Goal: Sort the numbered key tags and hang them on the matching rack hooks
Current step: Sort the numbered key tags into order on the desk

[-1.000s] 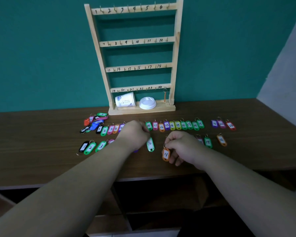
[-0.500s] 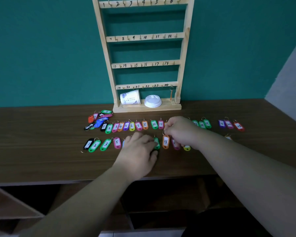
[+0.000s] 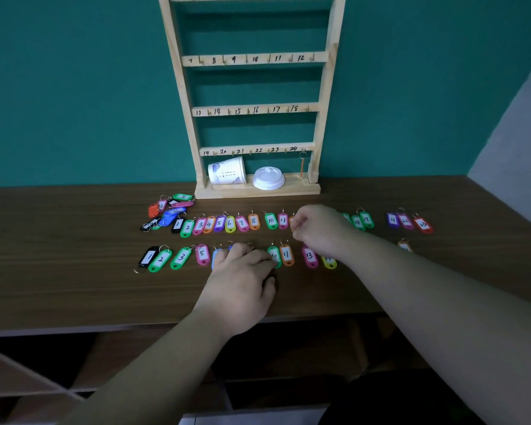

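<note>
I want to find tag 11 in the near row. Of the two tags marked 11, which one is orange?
The orange tag 11 lies in the near row, beside green tag 10. The other tag 11, in the far row, is pink.

The setting reads as a plain indoor work corner, perhaps an office or a staged practice station; which one cannot be told. A dark wood-grain tabletop [image 3: 74, 271] runs wall to wall against a flat teal wall [image 3: 74, 87], with a pale grey wall [image 3: 518, 133] meeting it at the right. Open cubby shelving [image 3: 37, 378] sits under the tabletop's front edge. A bare wooden rack [image 3: 255, 108] with handwritten numbers stands against the teal wall, and a tipped paper cup [image 3: 227, 170] with its white lid [image 3: 269, 178] lies on the rack's base. Coloured key tags [image 3: 241, 223] are laid out in numbered rows, suggesting an organised sorting exercise.
</note>
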